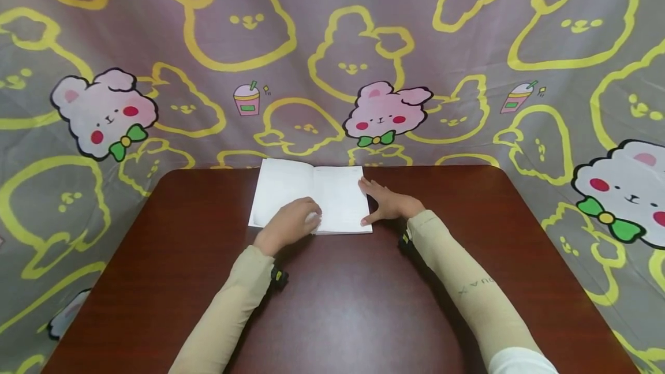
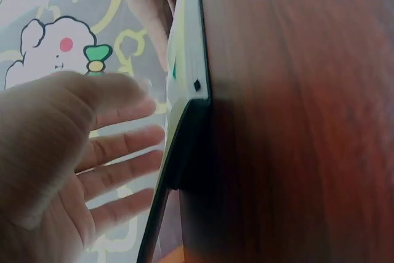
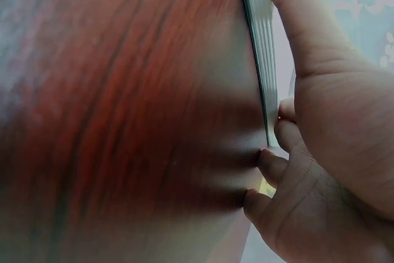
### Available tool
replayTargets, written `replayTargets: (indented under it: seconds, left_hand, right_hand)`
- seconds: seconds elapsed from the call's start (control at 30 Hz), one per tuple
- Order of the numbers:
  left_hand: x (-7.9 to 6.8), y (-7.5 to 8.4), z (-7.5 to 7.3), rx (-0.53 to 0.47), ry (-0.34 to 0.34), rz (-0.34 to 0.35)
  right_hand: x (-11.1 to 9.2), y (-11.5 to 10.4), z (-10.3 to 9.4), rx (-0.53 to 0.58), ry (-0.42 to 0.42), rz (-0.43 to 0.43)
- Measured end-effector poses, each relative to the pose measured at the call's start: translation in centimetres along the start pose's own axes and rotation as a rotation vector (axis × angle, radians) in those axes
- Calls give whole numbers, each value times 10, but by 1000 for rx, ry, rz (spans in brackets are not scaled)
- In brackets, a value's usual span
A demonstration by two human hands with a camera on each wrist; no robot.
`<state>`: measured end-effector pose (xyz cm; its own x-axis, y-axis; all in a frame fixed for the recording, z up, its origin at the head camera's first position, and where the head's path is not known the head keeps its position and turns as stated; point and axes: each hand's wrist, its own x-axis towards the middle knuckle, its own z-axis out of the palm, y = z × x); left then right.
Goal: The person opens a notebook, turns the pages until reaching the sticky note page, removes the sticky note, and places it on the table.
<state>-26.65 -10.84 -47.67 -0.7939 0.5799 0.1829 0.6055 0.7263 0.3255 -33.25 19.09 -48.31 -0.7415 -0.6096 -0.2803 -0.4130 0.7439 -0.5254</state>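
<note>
Book (image 1: 340, 204) of white rectangular paper pages (image 1: 283, 189) on glossy, wood-grained table (image 1: 332, 305)

An open book (image 1: 340, 195) lies at the far edge of a bench (image 1: 156, 247), about midway along it, its centre fold running from far to near. The outer side of its left half tilts up from the bench. A cloth backdrop (image 1: 467, 45) hangs behind the bench and along both sides. The left hand (image 1: 291, 222) is at the near end of the book, beside the fold. The right hand (image 1: 389, 201) is at the book's right edge, thumb by the near corner, other fingers (image 1: 366, 184) farther back. The left forearm (image 1: 223, 310) is at near left, the right forearm (image 1: 467, 270) at near right, with bare bench between them.
</note>
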Motion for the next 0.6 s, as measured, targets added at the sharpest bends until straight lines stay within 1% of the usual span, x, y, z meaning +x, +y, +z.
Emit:
replayTargets:
  seconds: [0.1, 0.27, 0.37, 0.47, 0.6]
  left_hand:
    - [2, 5, 0, 4, -10, 17]
    - [3, 9, 5, 31, -38, 62]
    - [5, 8, 6, 35, -33, 68]
    - [7, 8, 6, 18, -21, 57]
    - [9, 7, 5, 2, -30, 45]
  right_hand:
    - [1, 0, -1, 3, 12, -7]
    - [0, 1, 1, 7, 8, -4]
    - [0, 0, 1, 10, 2, 7]
    - [0, -1, 0, 9, 13, 7]
    - [0, -1, 0, 7, 21, 7]
